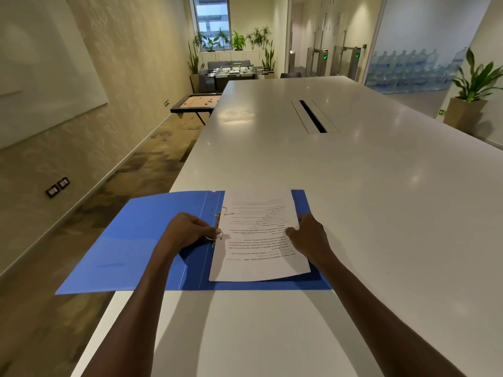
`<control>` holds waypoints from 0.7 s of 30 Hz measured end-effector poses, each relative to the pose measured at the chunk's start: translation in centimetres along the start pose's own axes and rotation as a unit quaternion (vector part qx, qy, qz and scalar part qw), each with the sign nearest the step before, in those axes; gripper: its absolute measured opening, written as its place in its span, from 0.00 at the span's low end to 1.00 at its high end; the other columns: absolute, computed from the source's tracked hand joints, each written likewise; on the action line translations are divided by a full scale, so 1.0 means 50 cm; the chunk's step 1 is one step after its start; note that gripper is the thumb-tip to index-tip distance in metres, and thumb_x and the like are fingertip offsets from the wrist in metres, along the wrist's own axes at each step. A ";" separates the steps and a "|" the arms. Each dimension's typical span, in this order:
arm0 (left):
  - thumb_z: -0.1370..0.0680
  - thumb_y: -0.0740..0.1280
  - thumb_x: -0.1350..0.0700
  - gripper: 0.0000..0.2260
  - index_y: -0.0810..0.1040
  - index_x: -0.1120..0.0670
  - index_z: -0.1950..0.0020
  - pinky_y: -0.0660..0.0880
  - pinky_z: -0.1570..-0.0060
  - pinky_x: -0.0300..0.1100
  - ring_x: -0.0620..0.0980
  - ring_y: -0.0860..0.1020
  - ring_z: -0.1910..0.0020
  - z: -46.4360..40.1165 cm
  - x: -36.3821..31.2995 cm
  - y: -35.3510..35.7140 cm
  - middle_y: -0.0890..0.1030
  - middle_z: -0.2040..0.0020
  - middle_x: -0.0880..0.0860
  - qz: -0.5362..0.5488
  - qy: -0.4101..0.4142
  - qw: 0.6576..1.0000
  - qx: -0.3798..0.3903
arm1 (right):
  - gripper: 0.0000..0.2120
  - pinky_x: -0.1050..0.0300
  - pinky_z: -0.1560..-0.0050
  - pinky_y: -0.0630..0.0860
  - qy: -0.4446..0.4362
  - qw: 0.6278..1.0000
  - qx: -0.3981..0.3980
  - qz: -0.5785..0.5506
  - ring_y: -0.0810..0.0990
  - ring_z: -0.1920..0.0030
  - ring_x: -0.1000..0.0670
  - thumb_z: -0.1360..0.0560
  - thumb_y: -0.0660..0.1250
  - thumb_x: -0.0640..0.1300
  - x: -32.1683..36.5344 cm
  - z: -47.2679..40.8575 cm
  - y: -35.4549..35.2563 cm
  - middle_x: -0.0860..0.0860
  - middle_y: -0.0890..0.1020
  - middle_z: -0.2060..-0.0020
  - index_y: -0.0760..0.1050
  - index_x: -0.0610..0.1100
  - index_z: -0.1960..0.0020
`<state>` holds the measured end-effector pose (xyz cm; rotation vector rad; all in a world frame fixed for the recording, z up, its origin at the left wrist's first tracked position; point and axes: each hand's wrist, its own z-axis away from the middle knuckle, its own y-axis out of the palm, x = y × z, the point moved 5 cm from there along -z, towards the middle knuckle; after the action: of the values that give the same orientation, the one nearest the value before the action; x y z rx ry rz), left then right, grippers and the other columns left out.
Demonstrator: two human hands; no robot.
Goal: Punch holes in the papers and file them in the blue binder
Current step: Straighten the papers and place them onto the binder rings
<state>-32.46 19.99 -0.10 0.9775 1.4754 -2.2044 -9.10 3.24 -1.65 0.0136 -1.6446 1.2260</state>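
Note:
The blue binder (130, 240) lies open on the white table (353, 186), its left cover hanging past the table's left edge. A stack of printed papers (255, 257) lies on the binder's right half, text upside down to me, its left margin at the metal ring mechanism (219, 227). My left hand (187, 232) has its fingers curled at the near ring of the mechanism, pinching it. My right hand (310, 238) grips the papers at their right edge, thumb on top of the sheet. No hole punch is in view.
A cable slot (313, 115) is set into the table farther back. Left of the table the floor drops away, with a low game board (196, 102) and a foosball table (236, 70) beyond. A potted plant (473, 91) stands at the right.

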 end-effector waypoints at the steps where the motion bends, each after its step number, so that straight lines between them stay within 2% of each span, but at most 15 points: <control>1: 0.29 0.74 0.47 0.12 0.84 0.56 0.59 0.73 0.63 0.39 0.48 0.78 0.62 0.006 0.010 -0.007 0.82 0.63 0.53 0.009 0.007 1.000 -0.012 | 0.10 0.54 0.56 0.72 0.004 1.000 -0.006 0.020 0.77 0.53 0.46 0.24 0.65 0.45 -0.001 0.003 0.000 0.46 0.78 0.51 0.66 0.43 0.49; 4: 0.28 0.72 0.42 0.17 0.86 0.57 0.58 0.71 0.66 0.39 0.49 0.77 0.67 0.025 0.048 -0.034 0.82 0.67 0.54 0.090 0.005 0.995 -0.051 | 0.18 0.52 0.50 0.73 -0.003 0.996 -0.014 0.088 0.77 0.45 0.42 0.25 0.67 0.47 0.001 0.008 0.001 0.42 0.76 0.46 0.68 0.38 0.42; 6: 0.29 0.73 0.42 0.17 0.86 0.56 0.56 0.73 0.64 0.39 0.49 0.79 0.66 0.035 0.083 -0.057 0.84 0.66 0.52 0.150 -0.004 0.984 -0.097 | 0.20 0.51 0.44 0.73 -0.014 0.992 -0.011 0.125 0.75 0.42 0.40 0.25 0.67 0.47 0.005 0.014 0.002 0.40 0.73 0.42 0.67 0.36 0.39; 9: 0.31 0.74 0.40 0.23 0.84 0.56 0.46 0.76 0.54 0.47 0.56 0.81 0.53 0.048 0.156 -0.101 0.85 0.51 0.55 0.176 -0.063 0.957 -0.221 | 0.18 0.51 0.41 0.71 -0.042 0.985 -0.010 0.164 0.74 0.41 0.41 0.23 0.64 0.47 0.013 0.021 0.004 0.40 0.73 0.42 0.68 0.35 0.40; 11: 0.30 0.74 0.42 0.29 0.78 0.58 0.36 0.74 0.42 0.53 0.61 0.77 0.40 0.060 0.200 -0.124 0.80 0.39 0.59 0.143 -0.119 0.943 -0.277 | 0.19 0.50 0.39 0.71 -0.046 0.986 -0.013 0.157 0.73 0.40 0.42 0.22 0.63 0.49 0.015 0.021 0.002 0.40 0.73 0.42 0.69 0.35 0.40; 13: 0.30 0.74 0.42 0.33 0.72 0.57 0.30 0.68 0.35 0.59 0.66 0.69 0.33 0.071 0.230 -0.139 0.73 0.32 0.63 0.121 -0.172 0.933 -0.293 | 0.19 0.49 0.38 0.70 -0.040 0.989 -0.011 0.141 0.73 0.40 0.41 0.22 0.63 0.50 0.014 0.018 0.001 0.40 0.74 0.42 0.69 0.35 0.40; 17: 0.31 0.74 0.41 0.42 0.62 0.61 0.26 0.60 0.31 0.61 0.68 0.59 0.29 0.092 0.266 -0.153 0.61 0.27 0.67 0.134 -0.277 0.899 -0.312 | 0.20 0.48 0.37 0.71 -0.034 0.991 0.000 0.130 0.72 0.39 0.41 0.21 0.63 0.50 0.011 0.015 0.001 0.39 0.73 0.41 0.69 0.34 0.40; 21: 0.32 0.76 0.44 0.51 0.47 0.61 0.22 0.47 0.27 0.60 0.70 0.44 0.24 0.105 0.277 -0.168 0.46 0.24 0.72 0.229 -0.337 0.859 -0.311 | 0.19 0.48 0.37 0.71 -0.037 0.989 0.002 0.142 0.72 0.39 0.40 0.21 0.62 0.49 0.009 0.014 0.003 0.39 0.73 0.41 0.69 0.34 0.40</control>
<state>-49.30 20.33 -2.60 0.2385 1.2829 -1.3505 -9.87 3.07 -1.39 -0.1796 -1.7506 1.4576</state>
